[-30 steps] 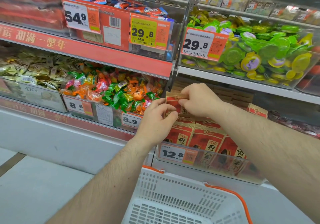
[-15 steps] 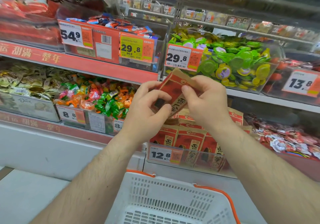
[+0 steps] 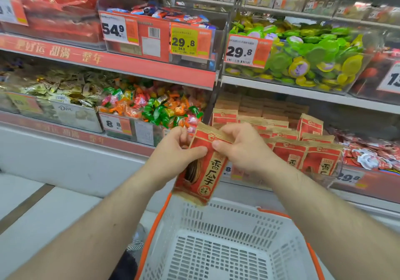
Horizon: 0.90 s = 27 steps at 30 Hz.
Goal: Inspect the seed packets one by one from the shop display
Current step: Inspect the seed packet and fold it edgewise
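A red and tan seed packet (image 3: 205, 171) with black Chinese characters hangs tilted in front of the lower shelf, above the basket. My left hand (image 3: 176, 154) pinches its left upper edge, thumb on the front. My right hand (image 3: 242, 147) pinches the top right part of the packet. Behind my right hand, several matching seed packets (image 3: 311, 156) stand upright in rows in a clear-fronted shelf bin (image 3: 337, 171).
A white plastic shopping basket (image 3: 225, 219) with orange rim sits directly below my hands. Bins of wrapped candy (image 3: 155, 108), green and yellow jelly cups (image 3: 313, 52) and price tags (image 3: 240, 51) fill the shelves. Grey floor (image 3: 32, 210) lies at the left.
Both hands pulled one seed packet out of the shelf bin, lifted it, then brought it down toward me so its full front shows above the basket.
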Available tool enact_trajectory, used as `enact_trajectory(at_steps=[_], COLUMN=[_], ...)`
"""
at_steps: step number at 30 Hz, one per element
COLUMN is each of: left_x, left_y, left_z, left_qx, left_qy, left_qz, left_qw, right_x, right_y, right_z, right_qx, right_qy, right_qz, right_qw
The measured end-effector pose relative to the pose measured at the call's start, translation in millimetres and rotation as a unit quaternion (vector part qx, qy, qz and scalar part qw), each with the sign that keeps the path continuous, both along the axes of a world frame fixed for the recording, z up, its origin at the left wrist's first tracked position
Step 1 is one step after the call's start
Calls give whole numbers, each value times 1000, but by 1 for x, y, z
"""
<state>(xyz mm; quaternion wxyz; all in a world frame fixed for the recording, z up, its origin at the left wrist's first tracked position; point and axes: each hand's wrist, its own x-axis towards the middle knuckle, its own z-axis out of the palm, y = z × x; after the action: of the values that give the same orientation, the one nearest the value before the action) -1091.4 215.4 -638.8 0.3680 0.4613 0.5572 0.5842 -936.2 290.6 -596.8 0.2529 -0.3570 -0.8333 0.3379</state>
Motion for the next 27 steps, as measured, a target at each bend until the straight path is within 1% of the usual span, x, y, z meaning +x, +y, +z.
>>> enact_trajectory(at_steps=[1, 2, 5, 8, 10, 12, 14, 17, 18, 19, 20, 22, 23, 25, 27], left_x=[-2, -2, -3, 4, 12, 18, 23, 31, 34, 38, 42, 49, 52, 56, 58], left_y=[0, -1, 0, 0, 1, 1, 1, 3, 5, 7, 9, 12, 13, 14, 14], left_z=[-9, -17, -46, -84, -113, -142, -166, -191, -198, -204, -210, -220, -224, -234, -244], left_qx=[-27, -53, -113, -188, -231, -276, -312, -326, -327, -329, -333, -339, -341, -354, -366], left_qy=[-15, -10, 45, 82, 127, 234, 340, 440, 459, 472, 481, 492, 494, 490, 488], left_qz=[-20, -38, -91, -101, -101, -113, -133, -170, -186, -199, -207, -221, -225, -232, -238], left_qw=[999, 998, 988, 973, 959, 926, 877, 819, 804, 793, 784, 770, 768, 762, 756], right_x=[0, -1, -1, 2, 7, 13, 18, 26, 31, 38, 46, 64, 70, 81, 87], right_y=[-1, -2, -4, -1, -1, -4, -7, -7, -7, -8, -8, -15, -20, -31, -43], right_z=[-10, -21, -52, -93, -128, -166, -199, -245, -260, -276, -294, -332, -349, -378, -397], right_qx=[-10, -16, -34, -61, -91, -127, -167, -273, -307, -331, -344, -351, -361, -359, -340], right_qy=[-30, -59, -129, -193, -233, -256, -267, -256, -260, -285, -329, -443, -481, -527, -565], right_qz=[9, 16, 31, 34, 32, 40, 45, 19, 8, 5, 17, 67, 90, 140, 179], right_qw=[999, 998, 991, 979, 968, 957, 948, 927, 916, 899, 879, 822, 794, 758, 731])
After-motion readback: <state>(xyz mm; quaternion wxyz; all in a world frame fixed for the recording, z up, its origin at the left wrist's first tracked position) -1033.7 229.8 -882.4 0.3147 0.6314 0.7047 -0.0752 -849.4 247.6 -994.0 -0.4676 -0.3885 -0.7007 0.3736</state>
